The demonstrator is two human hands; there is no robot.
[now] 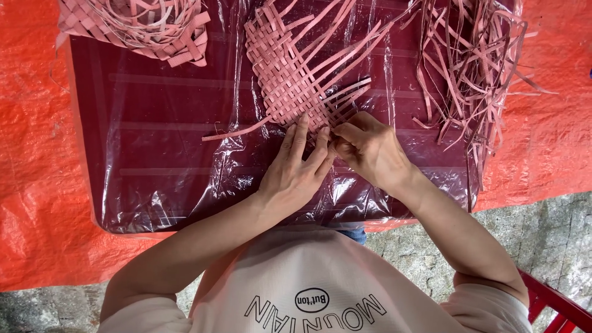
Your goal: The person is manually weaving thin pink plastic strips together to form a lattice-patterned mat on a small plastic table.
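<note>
A: Where is the woven mat [290, 74]?
B: On the dark red board [154, 154], under plastic film [185, 191]. The left hand [296, 169] lies spread on its near edge.
A: And the right hand [370, 148]?
B: It pinches one pink strip [345, 98] of the mat. Loose strips [468, 68] lie at the right.

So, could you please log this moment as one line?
left hand flat on woven mat | right hand pinching a strip at mat edge | loose strips right

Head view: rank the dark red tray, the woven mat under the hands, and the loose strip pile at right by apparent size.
1. Dark red tray, clearly largest.
2. Woven mat and loose strip pile: look alike, so unranked.
</note>
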